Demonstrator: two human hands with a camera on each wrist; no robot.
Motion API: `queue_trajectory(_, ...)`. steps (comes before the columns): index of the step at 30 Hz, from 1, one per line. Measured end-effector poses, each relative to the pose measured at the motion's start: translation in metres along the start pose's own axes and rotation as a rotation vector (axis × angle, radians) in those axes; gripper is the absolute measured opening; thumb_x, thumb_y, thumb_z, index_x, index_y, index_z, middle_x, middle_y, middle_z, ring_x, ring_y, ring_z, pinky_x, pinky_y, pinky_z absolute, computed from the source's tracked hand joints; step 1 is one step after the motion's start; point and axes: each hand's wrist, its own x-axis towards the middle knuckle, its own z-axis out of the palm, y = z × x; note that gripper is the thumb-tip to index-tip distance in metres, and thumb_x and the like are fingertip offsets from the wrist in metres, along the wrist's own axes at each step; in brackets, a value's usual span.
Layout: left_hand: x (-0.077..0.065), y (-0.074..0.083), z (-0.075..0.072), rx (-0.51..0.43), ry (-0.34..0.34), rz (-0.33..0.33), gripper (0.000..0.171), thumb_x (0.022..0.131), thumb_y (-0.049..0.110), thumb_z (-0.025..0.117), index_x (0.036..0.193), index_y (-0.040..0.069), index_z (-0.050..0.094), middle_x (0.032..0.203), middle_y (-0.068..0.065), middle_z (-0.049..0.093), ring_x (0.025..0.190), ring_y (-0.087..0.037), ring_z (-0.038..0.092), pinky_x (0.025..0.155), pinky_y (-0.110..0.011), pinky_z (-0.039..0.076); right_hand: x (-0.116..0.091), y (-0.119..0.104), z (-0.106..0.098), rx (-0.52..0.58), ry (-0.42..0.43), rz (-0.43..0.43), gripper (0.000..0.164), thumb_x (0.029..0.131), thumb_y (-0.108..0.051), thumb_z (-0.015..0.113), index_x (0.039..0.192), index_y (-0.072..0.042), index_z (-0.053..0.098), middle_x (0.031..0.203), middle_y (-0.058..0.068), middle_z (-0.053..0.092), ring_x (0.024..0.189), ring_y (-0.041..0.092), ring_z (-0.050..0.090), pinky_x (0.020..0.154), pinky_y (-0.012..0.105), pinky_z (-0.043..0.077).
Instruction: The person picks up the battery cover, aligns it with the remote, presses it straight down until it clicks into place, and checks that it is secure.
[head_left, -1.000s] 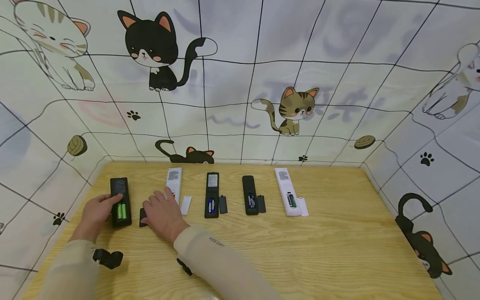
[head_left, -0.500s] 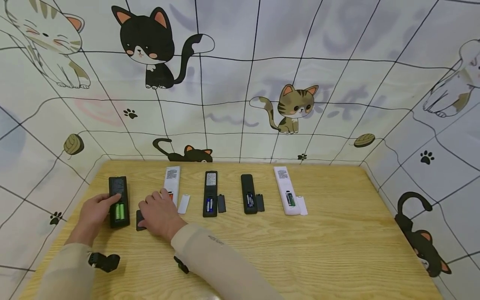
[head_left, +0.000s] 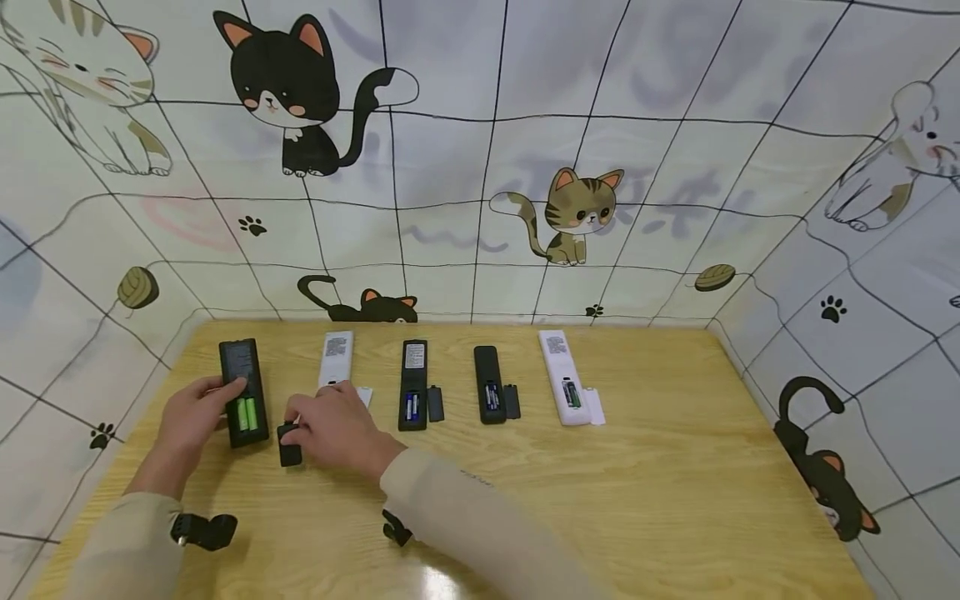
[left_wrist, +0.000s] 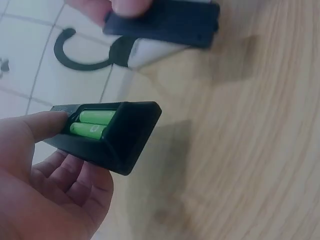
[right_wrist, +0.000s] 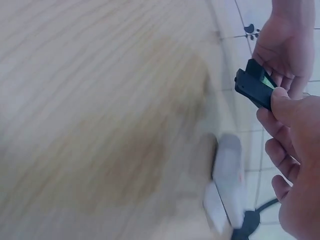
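Note:
My left hand (head_left: 187,425) grips a black remote control (head_left: 240,367) at the left of the table, thumb on its face and fingers beneath. Its battery bay is uncovered, with two green batteries (left_wrist: 92,124) side by side inside. To the right of it, my right hand (head_left: 337,429) pinches a black battery cover (head_left: 290,454) between thumb and fingers. In the left wrist view the cover hangs above the wood, apart from the remote. The right wrist view shows the cover (right_wrist: 254,89) overlapping the remote behind it.
Behind my right hand lies a white remote (head_left: 337,354), its loose cover partly hidden. Farther right are two black remotes, one slim (head_left: 413,379) and one shorter (head_left: 488,375), then another white remote (head_left: 562,375). Each has batteries showing and a cover beside it. Cat-patterned cloth walls surround the table.
My right hand has taken the black battery cover up from the table, its fingers now drawn in round it. The left hand keeps its grip on the remote, which has turned slightly.

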Motion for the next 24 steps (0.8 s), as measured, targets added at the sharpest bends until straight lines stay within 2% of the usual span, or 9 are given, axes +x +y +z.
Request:
queue_trajectory(4, -0.006, 0.015, 0.009, -0.037, -0.027, 0.081, 0.082, 0.097, 0.054, 0.047, 0.149, -0.006, 0.029, 0.140, -0.024, 0.045, 0.081, 0.012, 0.050, 0.070, -0.016, 0.052, -0.019, 0.020, -0.015, 0.007, 0.026, -0.010, 0.024, 0.093, -0.053, 0.056, 0.106, -0.035, 0.061, 0.087, -0.026, 0.065, 0.086, -0.004, 0.053, 0.095, 0.027, 0.035)
queue_trajectory(7, -0.011, 0.027, 0.019, -0.069, -0.056, 0.131, 0.080, 0.098, 0.052, 0.047, 0.150, -0.006, 0.027, 0.138, -0.024, 0.048, 0.080, 0.014, 0.052, 0.071, -0.017, 0.053, -0.036, 0.036, -0.024, 0.013, 0.032, -0.001, 0.023, 0.093, -0.051, 0.057, 0.106, -0.033, 0.063, 0.091, -0.023, 0.068, 0.090, -0.002, 0.055, 0.102, 0.030, 0.036)
queue_trajectory(9, -0.015, 0.035, 0.027, -0.093, -0.085, 0.155, 0.079, 0.098, 0.052, 0.048, 0.150, -0.005, 0.028, 0.129, -0.015, 0.057, 0.081, 0.013, 0.054, 0.073, -0.018, 0.053, -0.049, 0.047, -0.029, 0.020, 0.044, 0.009, 0.023, 0.093, -0.049, 0.058, 0.107, -0.032, 0.064, 0.092, -0.022, 0.070, 0.091, 0.000, 0.057, 0.104, 0.032, 0.037)
queue_trajectory(11, -0.017, 0.043, 0.037, -0.129, -0.113, 0.177, 0.077, 0.098, 0.051, 0.049, 0.148, -0.005, 0.031, 0.115, 0.001, 0.063, 0.082, 0.010, 0.057, 0.074, -0.020, 0.054, -0.061, 0.058, -0.035, 0.029, 0.064, 0.018, 0.022, 0.092, -0.047, 0.060, 0.106, -0.031, 0.066, 0.092, -0.020, 0.072, 0.091, 0.002, 0.057, 0.103, 0.033, 0.037)
queue_trajectory(13, -0.020, 0.051, 0.048, -0.163, -0.144, 0.200, 0.074, 0.097, 0.049, 0.052, 0.145, -0.004, 0.035, 0.102, 0.016, 0.062, 0.083, 0.008, 0.060, 0.075, -0.021, 0.055, -0.073, 0.068, -0.041, 0.040, 0.086, 0.026, 0.022, 0.090, -0.046, 0.062, 0.105, -0.029, 0.068, 0.091, -0.018, 0.072, 0.090, 0.004, 0.058, 0.101, 0.034, 0.039)
queue_trajectory(15, -0.024, 0.058, 0.059, -0.182, -0.180, 0.222, 0.070, 0.097, 0.048, 0.053, 0.143, -0.003, 0.038, 0.096, 0.022, 0.061, 0.084, 0.005, 0.061, 0.075, -0.023, 0.055, -0.084, 0.078, -0.047, 0.052, 0.097, 0.037, 0.023, 0.090, -0.045, 0.064, 0.104, -0.028, 0.069, 0.090, -0.017, 0.073, 0.090, 0.005, 0.059, 0.101, 0.035, 0.039)
queue_trajectory(18, -0.028, 0.070, 0.076, -0.191, -0.228, 0.254, 0.065, 0.098, 0.045, 0.054, 0.140, -0.002, 0.042, 0.097, 0.016, 0.064, 0.083, 0.002, 0.062, 0.074, -0.025, 0.055, -0.101, 0.091, -0.056, 0.064, 0.095, 0.068, 0.021, 0.089, -0.043, 0.065, 0.104, -0.027, 0.069, 0.090, -0.016, 0.073, 0.090, 0.006, 0.059, 0.101, 0.036, 0.039)
queue_trajectory(24, -0.035, 0.090, 0.112, -0.180, -0.292, 0.280, 0.054, 0.099, 0.041, 0.055, 0.133, -0.001, 0.048, 0.110, -0.006, 0.069, 0.083, -0.003, 0.062, 0.074, -0.027, 0.054, -0.133, 0.117, -0.073, 0.019, 0.102, 0.127, 0.019, 0.089, -0.041, 0.067, 0.100, -0.026, 0.069, 0.092, -0.013, 0.074, 0.091, 0.010, 0.059, 0.103, 0.041, 0.038)
